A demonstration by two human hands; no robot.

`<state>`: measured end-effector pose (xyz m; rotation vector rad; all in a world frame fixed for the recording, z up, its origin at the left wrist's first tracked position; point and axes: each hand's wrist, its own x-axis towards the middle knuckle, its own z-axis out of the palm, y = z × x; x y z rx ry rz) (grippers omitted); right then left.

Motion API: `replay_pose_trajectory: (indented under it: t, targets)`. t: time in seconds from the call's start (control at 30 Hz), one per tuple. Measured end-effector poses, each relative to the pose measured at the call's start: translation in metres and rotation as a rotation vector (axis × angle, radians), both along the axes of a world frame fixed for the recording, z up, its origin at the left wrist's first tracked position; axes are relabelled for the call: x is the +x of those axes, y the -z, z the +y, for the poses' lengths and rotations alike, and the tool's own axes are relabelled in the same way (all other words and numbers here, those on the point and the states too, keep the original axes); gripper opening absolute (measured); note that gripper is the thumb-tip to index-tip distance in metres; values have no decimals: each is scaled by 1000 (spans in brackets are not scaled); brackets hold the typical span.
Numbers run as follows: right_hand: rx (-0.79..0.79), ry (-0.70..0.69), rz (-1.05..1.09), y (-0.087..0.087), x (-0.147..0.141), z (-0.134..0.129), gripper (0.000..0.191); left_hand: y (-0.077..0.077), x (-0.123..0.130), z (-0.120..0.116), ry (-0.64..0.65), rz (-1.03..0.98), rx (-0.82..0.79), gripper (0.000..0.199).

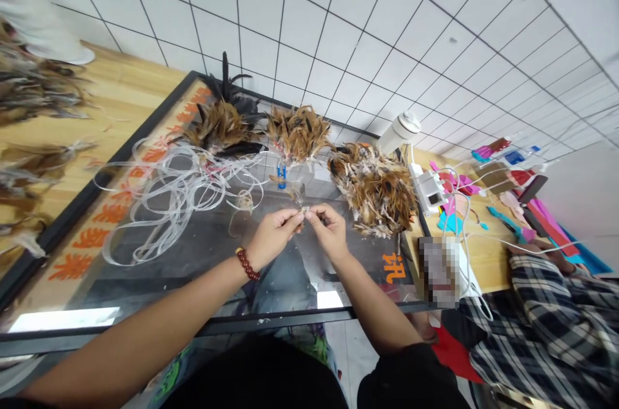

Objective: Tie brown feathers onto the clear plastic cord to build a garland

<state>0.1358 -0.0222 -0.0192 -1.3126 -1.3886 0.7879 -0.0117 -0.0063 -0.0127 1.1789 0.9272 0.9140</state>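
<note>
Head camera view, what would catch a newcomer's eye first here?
Probably the three bushy brown feather bunches along the far side of the dark tabletop. Next, perhaps, the loose tangle of whitish strip on its left. Then the left hand and right hand, meeting near the middle with fingers pinched at a small feather tuft.

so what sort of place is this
Probably a craft workshop: bunches of brown feathers and loops of whitish strip lie on a glass tabletop, with brightly coloured scraps on the wooden surface to the right.
</note>
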Motion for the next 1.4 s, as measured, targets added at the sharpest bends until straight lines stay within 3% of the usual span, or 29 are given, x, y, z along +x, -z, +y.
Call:
replay_pose_trajectory:
  t: [0.2,0.37,0.57,0.63,0.77,0.87,0.97,1.03,1.2,1.3,1.4]
  targets:
    - [30,-54,51,2,4,3,16,-8,-2,2,16,-8,-6,31]
    - [82,-102,56,-1,5,2,17,-5,-3,4,98,2,-12,34]
    - [-21,-192,188,-1,7,3,21,-1,-5,6,147,-9,-3,35]
    - [-23,-260,168,-4,10,3,25,-2,-7,7,193,-3,14,35]
    - [37,-330,70,-10,15,3,15,-3,-10,8,267,12,23,35]
    - [52,-311,92,-11,16,2,13,-4,-9,7,277,-23,-32,37]
    - [68,-237,106,-9,17,3,12,-6,-8,7,149,-63,-29,40]
    - [79,-188,84,-8,17,3,10,-9,-9,7,104,2,65,38]
    - [70,-148,56,-9,14,1,8,-15,-9,3,166,243,282,28]
    - [56,-171,117,-10,10,-1,8,-17,-7,-1,157,190,186,32]
    - [5,-220,177,-9,10,-1,15,-17,-6,-1,171,-73,-46,27]
